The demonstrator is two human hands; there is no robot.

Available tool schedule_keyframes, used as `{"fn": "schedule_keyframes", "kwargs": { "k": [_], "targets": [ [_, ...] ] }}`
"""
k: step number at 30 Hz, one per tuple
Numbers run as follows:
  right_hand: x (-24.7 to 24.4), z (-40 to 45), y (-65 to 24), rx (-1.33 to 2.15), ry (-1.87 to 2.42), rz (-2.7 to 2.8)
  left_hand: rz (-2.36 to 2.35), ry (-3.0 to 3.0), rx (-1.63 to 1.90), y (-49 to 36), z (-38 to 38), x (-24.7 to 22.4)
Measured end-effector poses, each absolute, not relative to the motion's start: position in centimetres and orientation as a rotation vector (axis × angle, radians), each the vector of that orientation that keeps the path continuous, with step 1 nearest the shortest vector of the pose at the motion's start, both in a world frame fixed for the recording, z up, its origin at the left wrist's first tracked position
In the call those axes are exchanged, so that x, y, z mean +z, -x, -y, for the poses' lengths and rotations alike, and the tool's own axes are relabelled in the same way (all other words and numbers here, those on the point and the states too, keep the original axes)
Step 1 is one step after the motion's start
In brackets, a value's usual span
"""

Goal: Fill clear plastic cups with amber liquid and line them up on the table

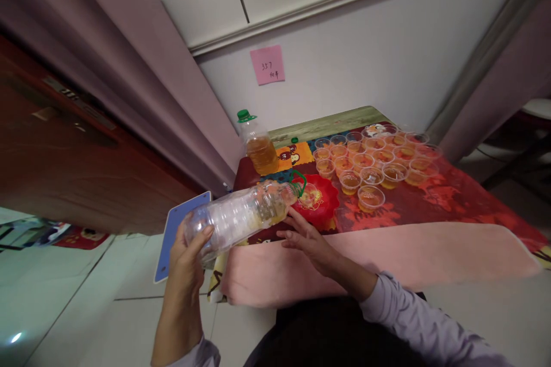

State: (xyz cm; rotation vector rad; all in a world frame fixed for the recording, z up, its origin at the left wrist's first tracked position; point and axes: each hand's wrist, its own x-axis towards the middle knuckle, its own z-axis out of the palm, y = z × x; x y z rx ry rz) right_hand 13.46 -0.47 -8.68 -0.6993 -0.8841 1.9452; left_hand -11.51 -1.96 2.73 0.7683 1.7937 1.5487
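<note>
My left hand [187, 252] grips the base of a large clear plastic bottle [232, 219], which is tilted nearly level with its neck to the right. A little yellowish liquid lies near the neck, and a green ring handle hangs at the mouth. Below the neck, my right hand [307, 241] has its fingers apart and holds nothing; whether a fingertip touches the bottle I cannot tell. The mouth is over a red scalloped plate [329, 203], where a clear cup [307, 196] is partly hidden. Several clear cups of amber liquid [371, 199] stand to the right.
An upright bottle of amber liquid [262, 153] with a green cap stands at the table's back left. Near it lies a small green cap [294, 140]. A pink cloth [387, 252] covers the front edge. Behind is a wall with a pink note [267, 65]; a blue board [172, 241] is at left.
</note>
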Motion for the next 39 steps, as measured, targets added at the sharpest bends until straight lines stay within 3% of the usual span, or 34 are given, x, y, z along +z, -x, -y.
{"fn": "schedule_keyframes", "kwargs": {
  "k": [39],
  "targets": [
    [-9.0, 0.2, -13.2, 1.978, 0.664, 0.853, -1.859, -0.924, 1.398, 12.3, 1.1, 4.7]
  ]
}}
